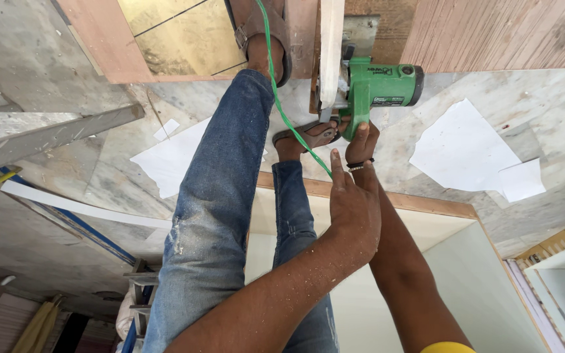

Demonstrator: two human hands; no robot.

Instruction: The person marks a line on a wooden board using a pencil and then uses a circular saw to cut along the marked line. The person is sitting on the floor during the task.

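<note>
Our right hand (pixel 363 140) is clamped on the handle of the green saw (pixel 377 85), which stands at the white strip (pixel 330 46) against the board's (pixel 400 199) far edge. Our left hand (pixel 354 206), fingers loosely together, rests on the right wrist. We judge the saw heavy and rigid (best held by its handle); its cord (pixel 281 104) is limp.

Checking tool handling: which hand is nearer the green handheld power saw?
Right. The right hand grips the green handheld power saw at its handle; the left hand sits behind it, on the right wrist.
</note>
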